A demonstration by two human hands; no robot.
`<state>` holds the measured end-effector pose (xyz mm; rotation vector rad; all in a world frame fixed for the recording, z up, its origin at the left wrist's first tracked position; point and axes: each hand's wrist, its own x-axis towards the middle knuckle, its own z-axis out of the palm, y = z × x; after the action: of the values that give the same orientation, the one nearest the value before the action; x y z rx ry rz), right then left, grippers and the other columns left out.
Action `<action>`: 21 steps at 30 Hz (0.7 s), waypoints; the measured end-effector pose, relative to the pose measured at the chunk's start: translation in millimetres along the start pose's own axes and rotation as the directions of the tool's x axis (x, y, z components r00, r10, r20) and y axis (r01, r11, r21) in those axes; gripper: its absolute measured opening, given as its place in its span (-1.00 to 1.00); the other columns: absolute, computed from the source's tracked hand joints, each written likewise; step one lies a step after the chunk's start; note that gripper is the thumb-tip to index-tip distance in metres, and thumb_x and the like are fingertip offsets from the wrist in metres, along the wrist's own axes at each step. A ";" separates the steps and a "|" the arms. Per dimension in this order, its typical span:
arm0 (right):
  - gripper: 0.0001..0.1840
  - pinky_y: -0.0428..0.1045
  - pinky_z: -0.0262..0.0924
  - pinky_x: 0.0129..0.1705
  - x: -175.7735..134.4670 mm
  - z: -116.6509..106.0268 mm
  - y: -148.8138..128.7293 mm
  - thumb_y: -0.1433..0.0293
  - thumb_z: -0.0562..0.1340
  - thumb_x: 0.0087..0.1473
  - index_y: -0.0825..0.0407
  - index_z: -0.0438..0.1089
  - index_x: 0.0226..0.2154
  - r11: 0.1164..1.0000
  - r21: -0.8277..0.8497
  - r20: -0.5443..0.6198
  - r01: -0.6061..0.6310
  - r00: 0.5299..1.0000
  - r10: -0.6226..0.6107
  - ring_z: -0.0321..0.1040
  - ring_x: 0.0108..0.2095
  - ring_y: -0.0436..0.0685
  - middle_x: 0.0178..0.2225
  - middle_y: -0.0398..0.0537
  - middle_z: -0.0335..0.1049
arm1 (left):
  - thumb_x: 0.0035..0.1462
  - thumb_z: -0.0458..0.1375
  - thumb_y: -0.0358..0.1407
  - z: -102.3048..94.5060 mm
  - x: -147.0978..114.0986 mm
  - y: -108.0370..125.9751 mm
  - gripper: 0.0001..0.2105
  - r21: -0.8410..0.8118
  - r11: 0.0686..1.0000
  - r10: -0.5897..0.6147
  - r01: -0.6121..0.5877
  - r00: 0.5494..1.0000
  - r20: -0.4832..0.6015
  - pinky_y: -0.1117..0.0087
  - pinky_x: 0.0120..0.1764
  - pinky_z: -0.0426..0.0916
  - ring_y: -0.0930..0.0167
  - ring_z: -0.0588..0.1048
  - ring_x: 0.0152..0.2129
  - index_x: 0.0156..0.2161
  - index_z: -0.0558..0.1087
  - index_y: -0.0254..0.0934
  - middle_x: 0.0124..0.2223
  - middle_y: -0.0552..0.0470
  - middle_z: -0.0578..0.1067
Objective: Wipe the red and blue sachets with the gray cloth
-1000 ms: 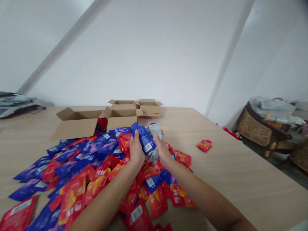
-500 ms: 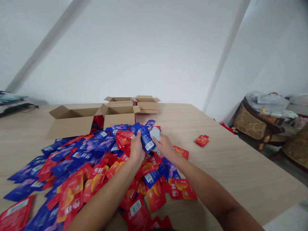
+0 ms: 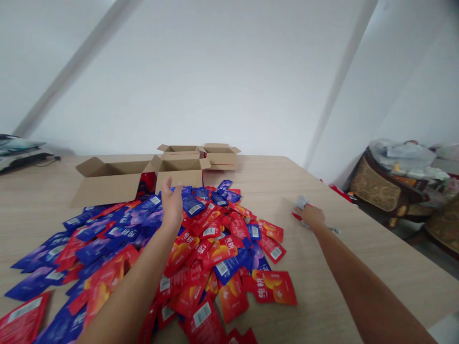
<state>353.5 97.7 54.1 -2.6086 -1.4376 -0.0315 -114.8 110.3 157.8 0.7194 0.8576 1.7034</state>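
Note:
My left hand (image 3: 172, 204) is raised over the pile, thumb apart from the fingers, holding nothing. Beneath it lies a heap of red sachets (image 3: 224, 251) and blue sachets (image 3: 193, 206), many with white barcode labels. Away to the right, my right hand (image 3: 311, 217) is closed on a light grey cloth (image 3: 302, 202), part of which shows below the wrist. The cloth and hand cover most of a lone red sachet (image 3: 297, 215) on the table; only its edge shows.
Open cardboard boxes stand behind the heap: a large one (image 3: 107, 184) at left, a smaller one (image 3: 179, 173) beside it, and two more (image 3: 220, 160) further back. A patterned chair (image 3: 375, 184) with plastic bags stands beyond the table's right edge (image 3: 394, 231).
The blue sachet that was between my hands is out of them. My left hand has moved left and opened. My right hand has carried the cloth right, onto the lone red sachet.

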 end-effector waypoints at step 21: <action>-0.50 0.18 0.06 0.12 -173.9 -59.1 -195.1 0.34 0.13 0.06 0.09 0.19 0.08 0.357 0.564 -0.499 0.745 0.651 -0.571 0.14 0.09 0.24 0.08 0.16 0.21 | 0.10 0.08 -0.24 59.8 -94.7 -97.5 -0.80 -0.113 0.912 -0.362 0.395 0.903 0.233 0.27 -0.04 0.32 0.26 0.45 -0.11 -0.20 0.45 -0.26 -0.19 -0.04 0.53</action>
<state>99.5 45.2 121.3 -1.1929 -1.8191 0.1364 10.5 49.8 106.0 0.5658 0.6575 1.3031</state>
